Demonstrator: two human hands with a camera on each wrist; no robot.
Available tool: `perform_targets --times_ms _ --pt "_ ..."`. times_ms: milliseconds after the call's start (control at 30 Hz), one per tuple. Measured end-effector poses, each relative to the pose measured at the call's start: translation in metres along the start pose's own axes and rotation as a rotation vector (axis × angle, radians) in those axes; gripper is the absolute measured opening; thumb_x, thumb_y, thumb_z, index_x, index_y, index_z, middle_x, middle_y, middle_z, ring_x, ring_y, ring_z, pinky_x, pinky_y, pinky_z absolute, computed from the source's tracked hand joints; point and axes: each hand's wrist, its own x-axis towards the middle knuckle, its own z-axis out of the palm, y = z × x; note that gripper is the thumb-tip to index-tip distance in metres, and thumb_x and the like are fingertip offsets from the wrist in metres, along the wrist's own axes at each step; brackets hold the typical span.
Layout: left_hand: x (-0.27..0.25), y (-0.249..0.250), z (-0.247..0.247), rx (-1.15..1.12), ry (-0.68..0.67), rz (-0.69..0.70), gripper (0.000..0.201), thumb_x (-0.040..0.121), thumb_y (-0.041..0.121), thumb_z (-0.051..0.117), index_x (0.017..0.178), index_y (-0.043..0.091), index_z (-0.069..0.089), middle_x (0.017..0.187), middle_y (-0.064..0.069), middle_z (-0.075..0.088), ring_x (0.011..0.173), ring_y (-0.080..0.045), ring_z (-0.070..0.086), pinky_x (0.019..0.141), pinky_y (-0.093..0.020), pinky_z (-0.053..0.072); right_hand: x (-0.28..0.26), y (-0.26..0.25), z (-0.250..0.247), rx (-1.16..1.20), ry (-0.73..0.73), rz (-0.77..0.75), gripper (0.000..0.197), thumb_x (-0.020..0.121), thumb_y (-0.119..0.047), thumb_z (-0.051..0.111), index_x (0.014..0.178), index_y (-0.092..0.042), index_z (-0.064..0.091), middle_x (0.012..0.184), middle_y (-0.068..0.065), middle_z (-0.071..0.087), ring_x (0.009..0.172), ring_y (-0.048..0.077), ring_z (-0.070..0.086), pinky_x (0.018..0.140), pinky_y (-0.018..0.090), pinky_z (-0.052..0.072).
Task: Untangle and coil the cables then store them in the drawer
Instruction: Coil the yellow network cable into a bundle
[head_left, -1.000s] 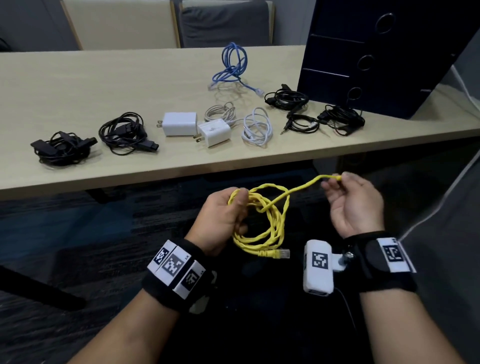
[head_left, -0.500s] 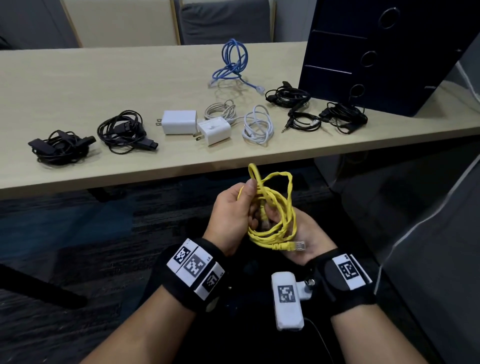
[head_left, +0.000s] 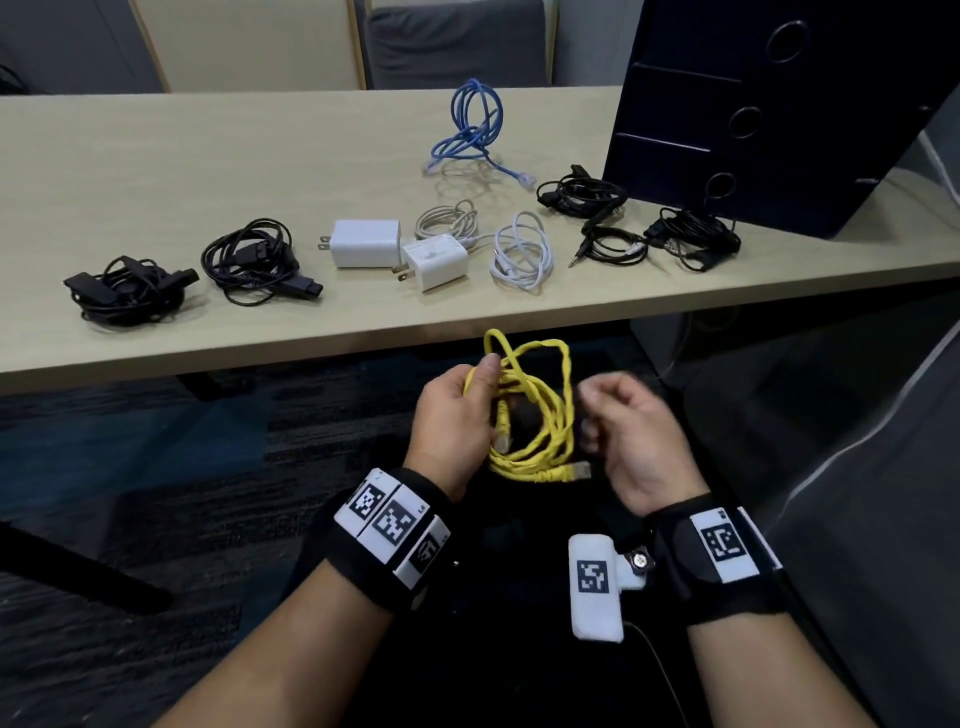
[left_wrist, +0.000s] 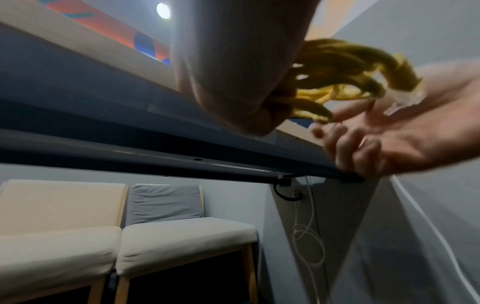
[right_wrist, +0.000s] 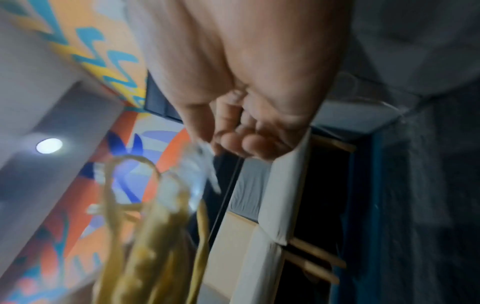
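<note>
A yellow network cable (head_left: 545, 415) hangs as a loose coil in front of the table edge. My left hand (head_left: 457, 415) grips its loops at the top left, thumb on the strands. One clear plug (head_left: 582, 470) sticks out at the coil's bottom right. My right hand (head_left: 628, 431) is blurred just right of the coil, fingers curled, with nothing seen between them. In the left wrist view the coil (left_wrist: 337, 67) sits above the right hand's palm (left_wrist: 402, 139). The right wrist view shows the coil (right_wrist: 155, 257) blurred below curled fingers (right_wrist: 246, 144). A dark drawer cabinet (head_left: 769, 114) stands on the table, far right.
On the wooden table (head_left: 208, 156) lie a blue cable (head_left: 470, 130), white cables (head_left: 522, 249), two white chargers (head_left: 366, 243), and several black cable bundles at left (head_left: 249, 260) and right (head_left: 691, 239). Chairs stand behind the table.
My right hand first held the cable's free end out to the right, then came under the coil, and has now drawn away to the coil's right side. The left hand kept its grip.
</note>
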Motion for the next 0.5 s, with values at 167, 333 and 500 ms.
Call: perform_targets --times_ms 167,333,500 --pt "0.009 -0.001 -0.006 0.144 0.122 -0.001 0.054 0.091 0.053 0.052 0.079 0.002 0.061 0.064 -0.014 0.062 0.057 -0.029 0.057 0.057 -0.045 0.051 -0.024 -0.037 0.012 -0.396 -0.176 -0.412 0.008 0.083 -0.014 0.069 0.076 -0.019 0.068 0.058 -0.007 0.059 0.051 0.005 0.048 0.052 0.019 0.040" --pt "0.005 0.002 0.000 0.282 0.118 0.070 0.044 0.096 0.041 0.052 0.063 0.011 0.049 0.056 0.001 0.050 0.054 -0.017 0.045 0.049 -0.029 0.033 -0.035 -0.034 0.042 -1.286 -0.305 -0.300 0.010 0.091 -0.030 0.060 0.100 -0.029 0.064 0.089 -0.001 0.068 0.083 0.021 0.063 0.072 0.035 0.053" --pt "0.003 -0.002 0.002 0.296 0.109 0.106 0.044 0.095 0.041 0.054 0.064 0.009 0.050 0.057 0.000 0.051 0.054 -0.017 0.044 0.049 -0.027 0.033 -0.032 -0.029 0.055 -1.163 -0.351 -0.198 0.009 0.091 -0.019 0.048 0.094 -0.027 0.049 0.090 0.002 0.063 0.083 0.026 0.058 0.070 0.037 0.049"
